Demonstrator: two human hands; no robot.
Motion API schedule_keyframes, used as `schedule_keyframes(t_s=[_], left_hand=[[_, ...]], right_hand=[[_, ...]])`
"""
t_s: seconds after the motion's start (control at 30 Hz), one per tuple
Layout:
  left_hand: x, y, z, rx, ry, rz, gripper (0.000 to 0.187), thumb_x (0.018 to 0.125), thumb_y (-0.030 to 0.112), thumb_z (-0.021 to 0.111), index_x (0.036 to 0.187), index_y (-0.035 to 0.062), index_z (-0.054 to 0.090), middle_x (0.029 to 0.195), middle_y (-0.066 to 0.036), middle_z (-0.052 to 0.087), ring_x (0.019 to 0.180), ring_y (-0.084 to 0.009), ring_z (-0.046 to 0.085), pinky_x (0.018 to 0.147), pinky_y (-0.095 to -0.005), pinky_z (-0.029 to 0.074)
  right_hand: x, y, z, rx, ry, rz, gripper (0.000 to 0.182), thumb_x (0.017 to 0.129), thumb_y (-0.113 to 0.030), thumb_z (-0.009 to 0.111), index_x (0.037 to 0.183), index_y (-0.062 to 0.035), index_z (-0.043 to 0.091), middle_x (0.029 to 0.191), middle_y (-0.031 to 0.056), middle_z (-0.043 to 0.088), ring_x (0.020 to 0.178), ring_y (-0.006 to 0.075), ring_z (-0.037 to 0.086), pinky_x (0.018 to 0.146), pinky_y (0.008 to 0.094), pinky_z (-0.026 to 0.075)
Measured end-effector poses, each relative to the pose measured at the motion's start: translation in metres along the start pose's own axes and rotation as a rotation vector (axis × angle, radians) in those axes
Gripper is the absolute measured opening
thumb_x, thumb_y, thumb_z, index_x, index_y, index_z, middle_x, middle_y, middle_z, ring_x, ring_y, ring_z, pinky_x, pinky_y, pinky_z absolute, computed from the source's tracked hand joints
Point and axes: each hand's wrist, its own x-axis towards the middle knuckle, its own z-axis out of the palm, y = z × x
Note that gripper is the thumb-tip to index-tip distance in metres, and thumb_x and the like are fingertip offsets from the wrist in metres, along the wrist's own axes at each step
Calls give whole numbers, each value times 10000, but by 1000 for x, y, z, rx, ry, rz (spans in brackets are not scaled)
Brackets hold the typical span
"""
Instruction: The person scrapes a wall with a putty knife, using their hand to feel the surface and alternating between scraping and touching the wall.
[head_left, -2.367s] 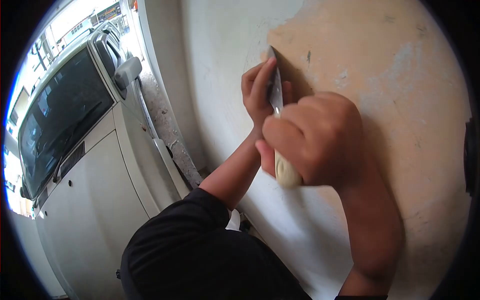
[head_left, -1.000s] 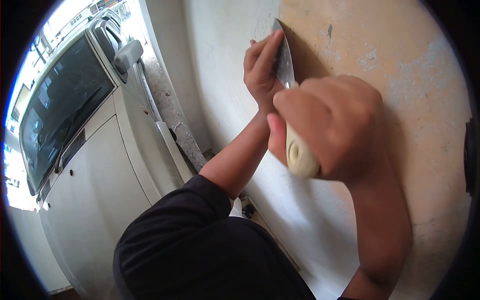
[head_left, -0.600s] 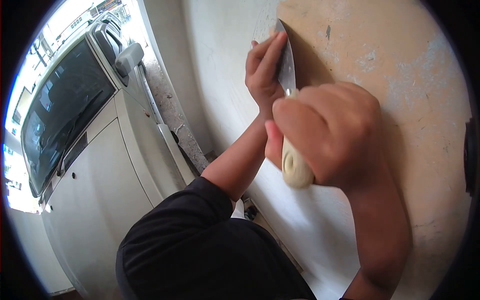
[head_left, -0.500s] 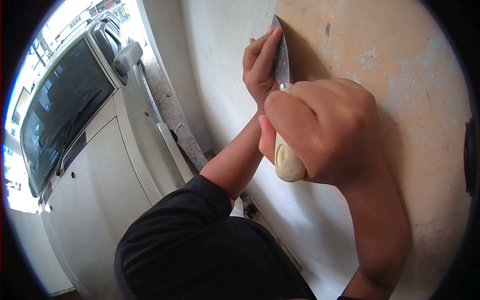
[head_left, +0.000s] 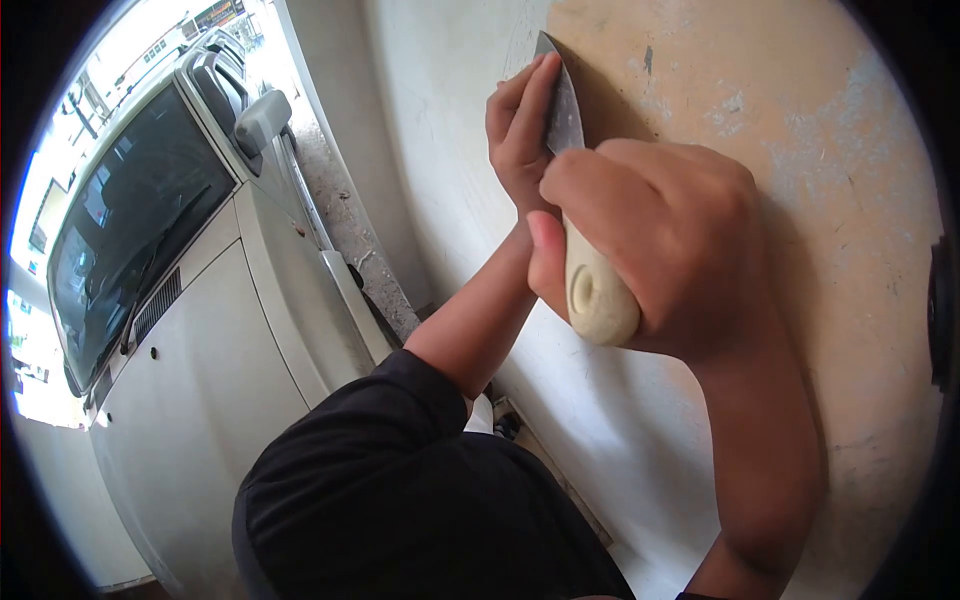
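My right hand (head_left: 665, 240) is wrapped round the cream handle of a putty knife (head_left: 567, 115), whose rounded butt shows below my fist. The grey metal blade is seen nearly edge-on and lies against the wall (head_left: 720, 60), pointing up and slightly left. Higher up, my left hand (head_left: 522, 135) has its fingers pressed on the blade close to its tip. Part of that hand is hidden behind the blade. Around the blade the wall is painted pale orange, with grey scuffed patches to the right and white surface to the left.
A pale car (head_left: 200, 370) with a dark windscreen and a side mirror (head_left: 262, 118) stands close on my left. Between car and wall runs a narrow rough strip of ground (head_left: 350, 235). A dark object (head_left: 940, 315) sits at the right edge.
The knife's handle end has swung right and slightly up with my right hand, so the blade leans further left. My left hand stays on the blade near the tip.
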Motion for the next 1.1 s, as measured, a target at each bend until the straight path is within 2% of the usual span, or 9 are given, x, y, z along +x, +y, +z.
schedule_keyframes(t_s=[0.07, 0.17, 0.3, 0.43, 0.6, 0.7, 0.83, 1.03, 1.1], left_hand=[[-1, 0, -1, -32, -2, -47, 481, 886, 132, 743, 1361, 77, 695, 1240, -101, 650, 1195, -221, 598, 1188, -504, 355], [-11, -5, 2, 171, 37, 124, 465, 886, 66, 720, 1351, 79, 699, 1276, -92, 627, 1189, -221, 588, 1111, -370, 431], [-6, -5, -1, -38, 33, -155, 442, 900, 66, 710, 1341, 84, 705, 1180, -83, 656, 1153, -217, 601, 1156, -454, 395], [-5, -9, 5, 108, 74, 181, 503, 859, 35, 756, 1356, 88, 697, 1195, -57, 614, 1156, -206, 575, 1095, -368, 433], [-4, 5, 0, 6, 40, -37, 445, 874, -23, 727, 1305, 85, 723, 1087, -40, 649, 1107, -184, 585, 1165, -468, 383], [-6, -4, 2, 144, 44, 183, 475, 868, -47, 702, 1325, 79, 715, 1193, -64, 629, 1126, -189, 570, 1063, -338, 448], [0, 15, -5, 72, 9, -23, 430, 898, -2, 693, 1322, 69, 715, 1133, -35, 652, 1116, -181, 576, 1077, -336, 440], [-3, -7, 2, 133, 37, 238, 467, 897, -11, 696, 1353, 91, 701, 1198, -48, 636, 1163, -197, 571, 1071, -332, 440], [-5, -8, 0, 140, 54, 175, 466, 897, -36, 693, 1346, 91, 703, 1181, -54, 647, 1150, -202, 576, 1056, -336, 448]], right_hand=[[1, 0, -2, 27, -3, 38, 180, 711, -110, 762, 774, -72, 597, 650, 86, 554, 524, 278, 569, 501, 399, 483], [-1, -2, -6, -38, -45, -37, 179, 722, -100, 759, 780, -78, 591, 651, 85, 554, 525, 285, 571, 500, 404, 484], [2, 7, 2, 63, 18, 60, 165, 743, -121, 751, 797, -90, 599, 648, 75, 549, 526, 286, 569, 504, 417, 485], [-4, -9, -4, -51, -56, 19, 166, 738, -150, 747, 765, -96, 593, 620, 68, 532, 520, 278, 566, 500, 400, 477], [-2, -3, 6, -75, -25, 29, 214, 727, -152, 741, 682, -111, 537, 585, 44, 479, 487, 228, 535, 468, 391, 438], [-4, -14, -4, -55, -63, -5, 210, 732, -141, 741, 703, -104, 537, 597, 61, 508, 499, 258, 554, 476, 391, 452], [1, -4, 3, 17, -9, 105, 197, 730, -108, 745, 717, -104, 548, 602, 72, 519, 502, 271, 566, 484, 403, 463], [-3, -7, -1, 8, 44, 43, 167, 741, -106, 746, 745, -98, 579, 614, 78, 541, 507, 278, 572, 482, 401, 467], [1, -1, 9, 61, 82, 92, 159, 737, -106, 743, 747, -97, 584, 615, 78, 542, 506, 276, 570, 479, 401, 466]])
